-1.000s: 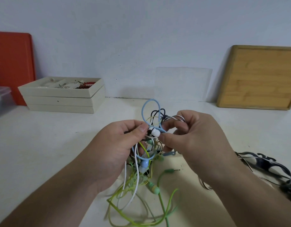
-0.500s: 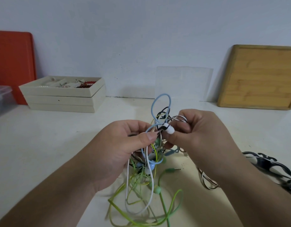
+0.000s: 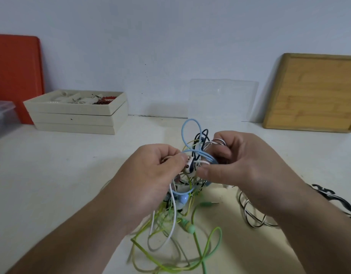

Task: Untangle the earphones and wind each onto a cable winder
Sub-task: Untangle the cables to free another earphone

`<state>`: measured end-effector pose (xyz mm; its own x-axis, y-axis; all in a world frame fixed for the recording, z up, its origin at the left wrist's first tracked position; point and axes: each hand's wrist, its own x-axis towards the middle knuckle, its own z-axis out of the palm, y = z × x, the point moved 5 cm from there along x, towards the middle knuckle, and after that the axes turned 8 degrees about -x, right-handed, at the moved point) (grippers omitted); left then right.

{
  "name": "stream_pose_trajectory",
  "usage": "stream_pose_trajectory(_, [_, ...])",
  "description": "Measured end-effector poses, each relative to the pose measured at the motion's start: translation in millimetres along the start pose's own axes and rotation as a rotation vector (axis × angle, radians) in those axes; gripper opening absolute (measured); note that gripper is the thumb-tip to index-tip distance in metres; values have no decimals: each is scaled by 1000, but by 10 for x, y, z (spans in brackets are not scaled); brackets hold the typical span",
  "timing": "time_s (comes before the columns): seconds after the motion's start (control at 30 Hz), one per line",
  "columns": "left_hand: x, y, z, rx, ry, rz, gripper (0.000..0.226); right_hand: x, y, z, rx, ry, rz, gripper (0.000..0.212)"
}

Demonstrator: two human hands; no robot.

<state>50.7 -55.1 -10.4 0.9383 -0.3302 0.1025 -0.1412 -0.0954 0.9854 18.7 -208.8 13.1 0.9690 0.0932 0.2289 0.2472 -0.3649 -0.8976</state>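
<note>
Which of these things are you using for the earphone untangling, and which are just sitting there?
Part of the job:
- tangle of earphones, held up by both hands
- left hand and right hand, each gripping the cords
- black-and-white cord trailing on the table

Just lying about:
- stacked beige trays
- red board
- wooden board
- clear sheet
- plastic box

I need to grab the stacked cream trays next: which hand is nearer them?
Left. The left hand holds the earphone tangle mid-table, on the cream trays' side; the right hand is farther right.
</note>
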Motion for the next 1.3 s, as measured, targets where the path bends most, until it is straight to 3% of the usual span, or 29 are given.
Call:
stream_pose_trajectory(0.13, [-2, 15, -20, -88, -1, -16, 24, 12, 30, -39, -30, 58, 8, 50])
stream_pose_trajectory(0.3, [-5, 6, 3, -256, -35, -71, 23, 6, 14, -18, -110, 6, -18, 46])
stream_pose_trajectory(0.4, [3, 28, -8, -218, -17, -3, 17, -6, -64, -7, -264, 110, -67, 41])
stream_pose_trajectory(0.47, [11, 52, -26, -186, 24, 67, 12, -4, -66, -15, -281, 148, -84, 50])
stream_pose_trajectory(0.53, [7, 99, -32, -147, 27, 164, 21, 12, -30, -39, -257, 155, -69, 51])
stream_pose_trajectory(0.67, [-23, 185, -18, -115, -25, 272, 32, 33, 13, -52, -42, 127, -53, 33])
stream_pose_trajectory(0.83, [-10, 132, 8, -160, -70, 205, 23, 28, -34, -40, 93, 73, -73, 31])
stream_pose_trajectory(1.0, [-7, 79, 6, -185, -49, 152, 24, 22, -49, -3, 45, 32, -77, 34])
stream_pose_trajectory(1.3, [-27, 26, 82, -207, -195, -16, 22, 21, -31, -17, -90, 55, -43, 38])
